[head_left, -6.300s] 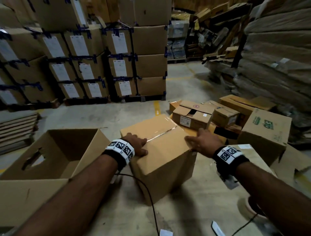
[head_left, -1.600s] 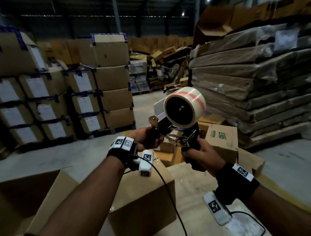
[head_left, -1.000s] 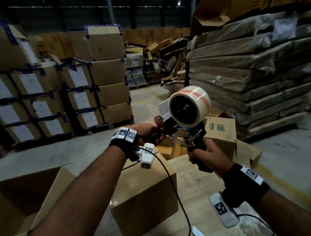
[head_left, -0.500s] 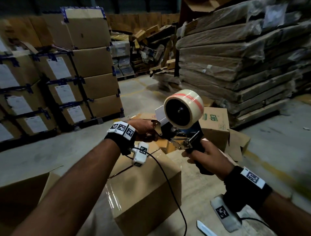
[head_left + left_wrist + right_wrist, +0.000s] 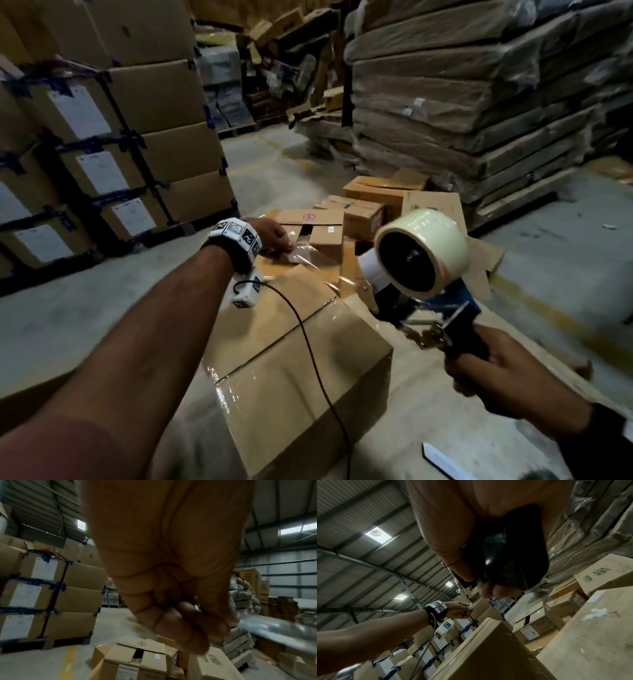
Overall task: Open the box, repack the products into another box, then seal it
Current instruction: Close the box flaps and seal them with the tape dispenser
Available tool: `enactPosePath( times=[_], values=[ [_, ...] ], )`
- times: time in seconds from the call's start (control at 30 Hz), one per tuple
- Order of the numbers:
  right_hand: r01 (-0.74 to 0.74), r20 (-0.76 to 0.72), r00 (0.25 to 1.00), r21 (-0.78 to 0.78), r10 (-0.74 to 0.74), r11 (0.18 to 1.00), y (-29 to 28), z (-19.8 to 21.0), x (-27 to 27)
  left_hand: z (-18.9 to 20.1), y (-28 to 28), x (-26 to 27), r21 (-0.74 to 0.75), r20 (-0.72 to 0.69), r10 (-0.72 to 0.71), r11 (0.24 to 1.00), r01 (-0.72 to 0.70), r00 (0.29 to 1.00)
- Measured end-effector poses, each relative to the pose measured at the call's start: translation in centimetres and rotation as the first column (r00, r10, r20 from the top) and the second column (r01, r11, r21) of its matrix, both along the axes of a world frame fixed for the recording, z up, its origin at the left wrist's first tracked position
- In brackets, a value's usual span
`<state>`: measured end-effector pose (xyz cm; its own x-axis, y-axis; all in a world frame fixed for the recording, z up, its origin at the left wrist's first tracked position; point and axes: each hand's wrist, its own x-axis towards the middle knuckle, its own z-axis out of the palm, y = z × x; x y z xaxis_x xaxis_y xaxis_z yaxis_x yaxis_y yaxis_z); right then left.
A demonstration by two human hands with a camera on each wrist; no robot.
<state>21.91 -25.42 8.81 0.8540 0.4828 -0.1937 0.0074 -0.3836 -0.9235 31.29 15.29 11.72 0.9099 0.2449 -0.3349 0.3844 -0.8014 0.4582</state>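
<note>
Cardboard box (image 5: 294,370) below; left hand (image 5: 272,233) pinches tape end (image 5: 308,255), right hand (image 5: 507,380) grips dispenser (image 5: 421,270).

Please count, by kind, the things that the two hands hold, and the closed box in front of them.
tape dispenser, in the right hand: 1
tape roll on it: 1
tape strip, pinched by the left hand: 1
closed box: 1
Total: 4

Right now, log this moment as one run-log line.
phase: sealing | left hand: pinches tape end | right hand: grips tape dispenser | box: closed
</note>
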Motion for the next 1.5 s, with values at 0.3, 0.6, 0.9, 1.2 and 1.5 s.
enactPosePath(
  times=[0.3, 0.6, 0.9, 1.2, 1.5],
  values=[
    [-0.032, -0.142, 0.990, -0.030, 0.027, 0.999, 1.0, -0.9, -1.1, -2.2, 0.2, 0.5, -0.118, -0.058, -0.002, 0.993, -0.005, 0.998],
    [-0.022, -0.089, 0.996, -0.052, 0.017, 0.998, 3.2, -1.6, -0.6, -3.6, 0.9, 1.4, 0.009, -0.019, 0.010, 1.000, -0.010, 1.000],
    [-0.001, -0.122, 0.993, -0.100, -0.011, 0.995, 3.1, -2.2, -0.1, -4.0, 0.6, 2.7, 0.109, -0.019, -0.030, 0.993, 0.032, 0.999],
    [-0.022, -0.115, 0.993, -0.035, 0.018, 0.999, 3.0, -3.0, 0.2, -4.1, 0.5, 3.4, 0.135, -0.081, -0.040, 0.990, 0.051, 0.996],
    [-0.036, -0.113, 0.993, 0.000, 0.036, 0.999, 3.1, -3.4, 0.3, -4.2, 0.5, 4.0, 0.140, -0.128, -0.006, 0.990, 0.024, 0.992]
  ],
)
